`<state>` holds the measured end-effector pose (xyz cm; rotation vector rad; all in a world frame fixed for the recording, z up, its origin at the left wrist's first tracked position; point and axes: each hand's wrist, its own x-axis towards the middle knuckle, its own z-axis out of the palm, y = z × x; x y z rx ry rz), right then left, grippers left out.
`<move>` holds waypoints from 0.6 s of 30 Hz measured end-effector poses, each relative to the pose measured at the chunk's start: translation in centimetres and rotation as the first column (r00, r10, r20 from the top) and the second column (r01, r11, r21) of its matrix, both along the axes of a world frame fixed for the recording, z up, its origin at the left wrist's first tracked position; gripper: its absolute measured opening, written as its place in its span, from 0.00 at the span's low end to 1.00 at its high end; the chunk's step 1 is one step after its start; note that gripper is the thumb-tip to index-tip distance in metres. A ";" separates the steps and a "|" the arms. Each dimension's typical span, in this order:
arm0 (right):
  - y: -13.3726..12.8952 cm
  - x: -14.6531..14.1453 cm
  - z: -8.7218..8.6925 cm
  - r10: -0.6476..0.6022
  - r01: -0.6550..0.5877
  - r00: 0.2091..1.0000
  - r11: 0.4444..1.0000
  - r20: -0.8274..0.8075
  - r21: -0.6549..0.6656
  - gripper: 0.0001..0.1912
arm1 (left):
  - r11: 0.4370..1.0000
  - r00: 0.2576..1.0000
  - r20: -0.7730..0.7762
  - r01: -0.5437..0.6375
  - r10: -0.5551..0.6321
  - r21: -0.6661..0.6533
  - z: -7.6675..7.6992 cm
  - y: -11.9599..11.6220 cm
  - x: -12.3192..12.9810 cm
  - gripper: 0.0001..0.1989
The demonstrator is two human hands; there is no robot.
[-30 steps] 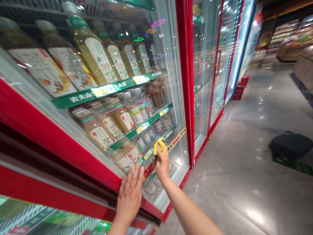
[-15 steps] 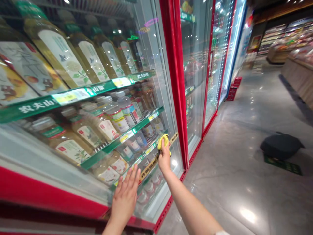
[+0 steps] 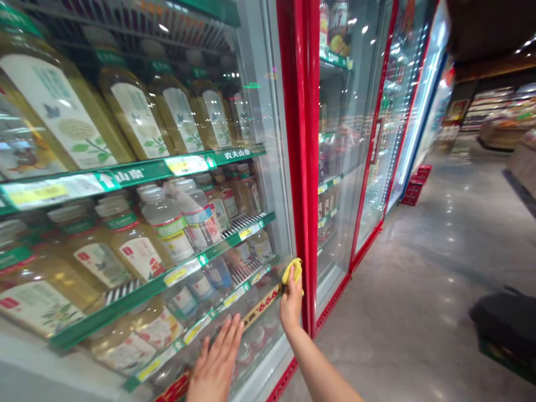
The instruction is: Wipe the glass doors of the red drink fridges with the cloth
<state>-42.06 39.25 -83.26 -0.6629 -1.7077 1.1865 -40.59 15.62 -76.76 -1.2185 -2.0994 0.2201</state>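
My right hand [image 3: 292,304] grips a yellow cloth [image 3: 292,271] and presses it to the glass door [image 3: 268,178] of a drinks cooler, close to the red door frame [image 3: 298,167]. Lower and to the left, my left hand [image 3: 218,357] lies flat on the same glass, its fingers stretched out and holding nothing. A tan strip with red print [image 3: 263,306] runs across the glass between the hands. Behind the pane stand rows of bottles [image 3: 138,120] on shelves with green edge strips [image 3: 138,173].
Further glass cooler doors [image 3: 371,184] with red frames continue to the right. A dark, blurred object [image 3: 505,321] rests on the shiny grey floor [image 3: 422,290]. Red boxes [image 3: 414,187] stand by the far coolers, and produce displays [image 3: 502,125] are in the background.
The view has shifted, so the shelves appear further left and the floor object further right. My right hand with the cloth is now nearer the red frame; my left hand stays flat on the glass.
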 end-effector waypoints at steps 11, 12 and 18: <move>1.4 -0.2 -4.8 0.013 -0.011 0.999 0.999 -0.040 0.046 0.37 | 1.000 0.992 -0.124 -0.008 0.011 0.024 -2.3 5.7 -1.1 0.37; 1.5 -0.2 -5.0 0.007 -0.006 0.999 1.000 -0.046 0.029 0.37 | 0.999 0.992 -0.128 0.002 0.002 0.034 -2.4 5.9 -1.2 0.37; 3.3 -1.2 -2.4 0.061 -0.041 0.990 0.988 -0.127 0.152 0.35 | 0.989 0.977 -0.193 0.109 -0.089 0.100 -3.4 6.3 -2.5 0.38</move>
